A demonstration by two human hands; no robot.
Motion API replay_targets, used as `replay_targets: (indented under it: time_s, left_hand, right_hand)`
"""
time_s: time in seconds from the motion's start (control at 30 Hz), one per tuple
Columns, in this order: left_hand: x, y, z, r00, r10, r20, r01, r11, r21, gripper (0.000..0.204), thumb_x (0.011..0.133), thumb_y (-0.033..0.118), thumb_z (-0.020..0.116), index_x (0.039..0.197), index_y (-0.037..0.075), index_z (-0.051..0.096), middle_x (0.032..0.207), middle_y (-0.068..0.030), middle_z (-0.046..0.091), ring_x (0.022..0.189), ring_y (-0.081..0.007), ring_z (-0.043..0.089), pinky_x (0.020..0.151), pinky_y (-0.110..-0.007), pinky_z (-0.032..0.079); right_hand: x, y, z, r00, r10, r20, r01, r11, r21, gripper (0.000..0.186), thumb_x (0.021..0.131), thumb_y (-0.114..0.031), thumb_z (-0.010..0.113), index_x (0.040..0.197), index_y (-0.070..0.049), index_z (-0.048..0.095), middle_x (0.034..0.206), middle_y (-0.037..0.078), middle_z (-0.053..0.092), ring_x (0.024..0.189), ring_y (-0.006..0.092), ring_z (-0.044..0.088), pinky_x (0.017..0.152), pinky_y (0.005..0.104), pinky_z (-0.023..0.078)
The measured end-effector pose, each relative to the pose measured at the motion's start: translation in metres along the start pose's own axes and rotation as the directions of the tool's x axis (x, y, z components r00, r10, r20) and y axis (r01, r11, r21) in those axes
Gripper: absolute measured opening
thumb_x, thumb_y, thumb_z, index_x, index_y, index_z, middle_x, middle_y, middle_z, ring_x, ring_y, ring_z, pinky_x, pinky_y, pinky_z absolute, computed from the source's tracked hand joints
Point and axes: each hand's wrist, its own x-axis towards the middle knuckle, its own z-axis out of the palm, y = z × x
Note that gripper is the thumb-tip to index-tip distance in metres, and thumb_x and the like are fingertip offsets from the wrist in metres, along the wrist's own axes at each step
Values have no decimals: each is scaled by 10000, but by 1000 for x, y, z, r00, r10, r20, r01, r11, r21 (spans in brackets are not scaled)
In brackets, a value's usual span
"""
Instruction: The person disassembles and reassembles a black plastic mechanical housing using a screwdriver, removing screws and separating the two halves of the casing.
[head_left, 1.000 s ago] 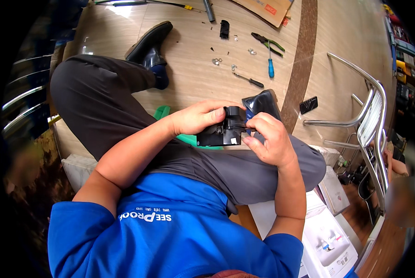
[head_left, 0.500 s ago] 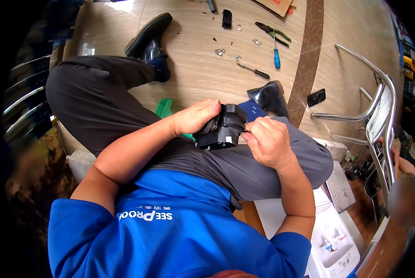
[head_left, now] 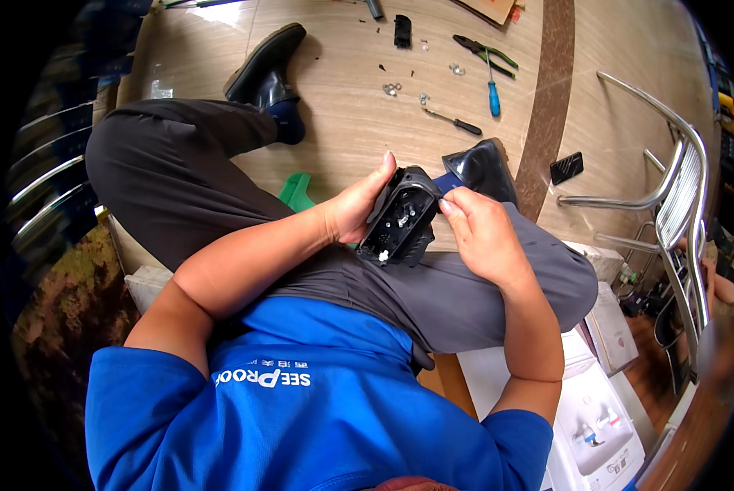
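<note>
Above my lap I hold a black plastic housing (head_left: 400,214), tilted so that its hollow inside faces up. Small pale and metallic parts show within it. My left hand (head_left: 359,204) grips its left side, thumb raised along the edge. At the upper right edge, the thumb and forefinger of my right hand (head_left: 488,237) are pinched on the housing; whether a small piece is also between them is hidden. Just beyond my left wrist lies a green plastic object (head_left: 296,193), partly covered by my leg and arm.
On the tiled floor ahead lie pliers (head_left: 481,54), a blue-handled screwdriver (head_left: 493,96), a black-handled screwdriver (head_left: 457,123), a black plastic piece (head_left: 402,31) and several metal bits (head_left: 392,89). Rightward are a phone (head_left: 567,168), a metal chair (head_left: 684,192) and a white tray (head_left: 584,458).
The housing has been turned, so its hollow inside now shows instead of its outer side. My right hand has shifted slightly up and right along with its edge.
</note>
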Motion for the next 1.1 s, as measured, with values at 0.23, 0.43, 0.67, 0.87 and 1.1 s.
replay_targets:
  time_s: [0.23,0.43,0.67,0.87,1.1]
  left_hand:
    - [-5,2,1,995,97,-37,-92,987,128,758,985,705,351,1253,49,620,1131,-109,704,985,-199,696,898,-373,572]
    - [-9,-7,3,986,40,-160,-21,993,116,667,1027,625,379,1201,43,653,1059,-105,721,915,-188,698,831,-355,584]
    - [-8,-17,-5,991,27,-132,-16,996,83,668,1039,595,370,1265,27,638,1122,-90,714,978,-166,681,886,-328,556]
    - [-5,2,-3,966,251,56,-250,864,436,671,1054,552,352,1318,-13,602,1172,-104,695,1052,-173,651,969,-314,500]
    - [-11,37,4,928,271,255,-369,586,721,788,970,634,414,1293,-51,630,1106,-155,722,989,-199,671,941,-321,501]
  right_hand:
    - [-7,0,6,996,-92,8,91,992,88,196,993,-131,579,855,7,571,718,177,578,673,355,585,610,404,451]
    - [-16,5,34,967,-185,-173,175,982,-72,176,976,-106,610,833,-4,589,690,182,590,620,370,592,563,408,454]
    - [-15,20,48,916,-328,-230,294,941,-169,142,932,-75,646,817,-13,591,714,169,603,627,379,603,561,433,471]
    - [-7,18,33,903,-397,-164,358,907,-223,110,887,-80,682,830,-24,607,714,139,596,654,352,613,580,423,483]
    - [0,0,-5,909,-415,43,415,893,-174,99,838,-61,716,895,-25,643,756,122,588,693,331,602,618,406,482]
